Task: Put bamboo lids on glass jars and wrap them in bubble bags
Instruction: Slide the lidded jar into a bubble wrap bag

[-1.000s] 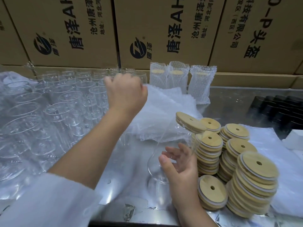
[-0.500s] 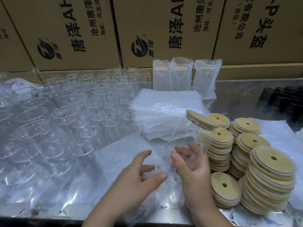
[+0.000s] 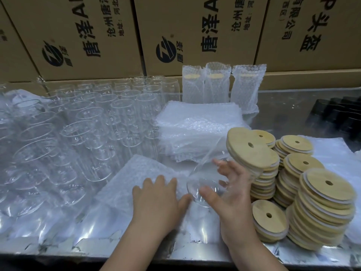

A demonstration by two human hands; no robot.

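On the table (image 3: 48,249), bare glass jars (image 3: 78,133) stand at the left. My left hand (image 3: 156,200) lies flat, grip wide, pressing a bubble bag (image 3: 125,184). Just beside it, my right hand (image 3: 232,194) has its grip round a lidded jar (image 3: 211,173), tilted, with its bamboo lid (image 3: 252,147) pointing up-right. Lidding looks done; next I'd open the bag's mouth and slide the jar in.

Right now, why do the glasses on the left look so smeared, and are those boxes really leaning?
Head view: light glares off the shiny table and the empty jars, so their outlines melt together; the wide lens tilts the cartons outward at the edges; the jar in the right hand is nearly invisible, though its bamboo lid reads sharp.
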